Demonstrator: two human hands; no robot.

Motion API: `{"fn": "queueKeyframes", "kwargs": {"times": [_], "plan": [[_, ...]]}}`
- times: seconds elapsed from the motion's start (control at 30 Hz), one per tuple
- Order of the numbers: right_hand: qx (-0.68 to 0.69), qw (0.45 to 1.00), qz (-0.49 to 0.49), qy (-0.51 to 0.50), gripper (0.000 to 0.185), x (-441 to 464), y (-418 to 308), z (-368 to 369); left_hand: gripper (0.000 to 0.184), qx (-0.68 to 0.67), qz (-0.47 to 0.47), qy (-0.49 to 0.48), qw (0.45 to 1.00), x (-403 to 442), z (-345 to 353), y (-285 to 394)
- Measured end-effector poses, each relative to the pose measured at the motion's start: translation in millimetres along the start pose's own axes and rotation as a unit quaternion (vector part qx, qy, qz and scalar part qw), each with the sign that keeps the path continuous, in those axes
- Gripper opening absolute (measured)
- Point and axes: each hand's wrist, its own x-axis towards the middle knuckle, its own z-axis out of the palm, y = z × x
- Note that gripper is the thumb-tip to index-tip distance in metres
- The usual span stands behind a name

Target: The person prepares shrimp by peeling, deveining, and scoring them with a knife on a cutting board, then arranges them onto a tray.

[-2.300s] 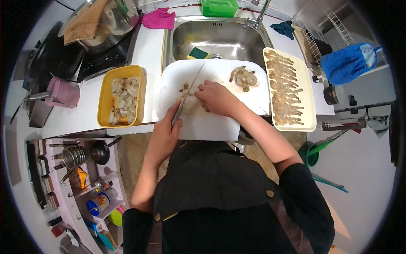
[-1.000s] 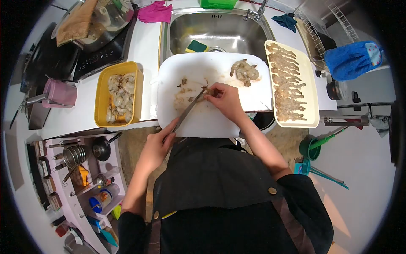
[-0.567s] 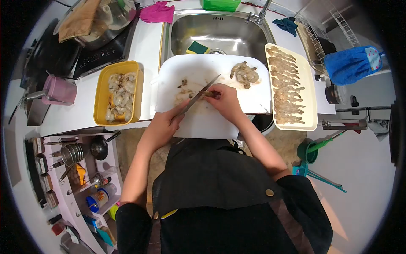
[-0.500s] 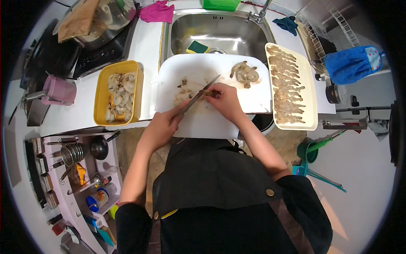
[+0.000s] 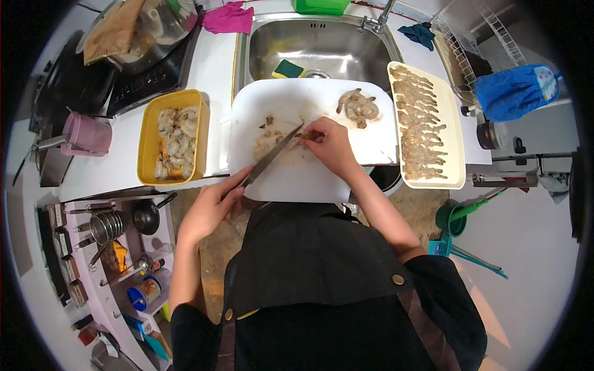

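- Bright kitchen, and white desk runs right across the view, with a steel sink set into it, the tap at its far right and a green-and-yellow sponge lying inside.
- Front and centre, it's the white cutting board, lying on the near side of the sink.
- Left hand at the board's near left edge, fingers closed round the knife, the handle mostly covered; the blade slants over the board towards the far right.
- Right hand over the middle of the board, fingers drawn narrow, pinching a single shrimp that the hand partly hides.
- And look at the blade's tip: right beside that shrimp, though I can't tell whether the two touch.
- Dark scraps sit on the board, left of the blade, with brownish smears near them.
- Far right on the board, a small shrimp pile, curled together, apart from the knife.
- Over to the left, a yellow container stands on the desk with more shrimp heaped inside.
- Across on the right, a cream tray carries a long shrimp row, laid side by side, tails pointing right.
- Far left, a black cooktop bears a pot, a pink cloth just right of it.
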Motion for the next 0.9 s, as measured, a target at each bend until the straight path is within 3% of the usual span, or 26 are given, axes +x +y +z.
{"fn": "queueKeyframes", "kwargs": {"times": [0.2,0.47,0.67,0.7,0.73,0.8,0.9], "plan": [[-0.016,1.0,-0.003,-0.002,0.02,-0.6,0.8,0.0,0.046,0.012,0.135,0.033,0.99,45.5,24.9,-1.3],[0.002,0.999,-0.039,0.019,0.02,-1.3,12.3,3.9,0.047,0.066,0.088,0.031,0.993,27.4,21.6,-7.8],[0.031,0.998,0.006,0.046,0.014,-2.2,12.6,-0.1,0.046,0.063,0.089,0.049,0.993,-0.1,1.4,-15.9],[0.055,0.997,0.023,0.043,0.014,0.5,13.8,1.0,0.045,0.07,0.097,0.062,0.991,-1.0,-0.3,-20.2],[0.081,0.995,0.04,0.039,0.014,5.1,14.5,2.5,0.045,0.133,0.15,0.145,0.969,4.9,2.0,-24.1],[0.135,0.989,0.06,0.021,0.014,13.1,8.2,6.0,0.044,0.255,0.247,0.302,0.885,34.0,8.8,-28.4],[0.18,0.982,0.052,-0.013,0.013,22.9,-21.4,10.8,0.045,0.288,0.195,0.348,0.87,72.8,16.8,-15.0]]}}
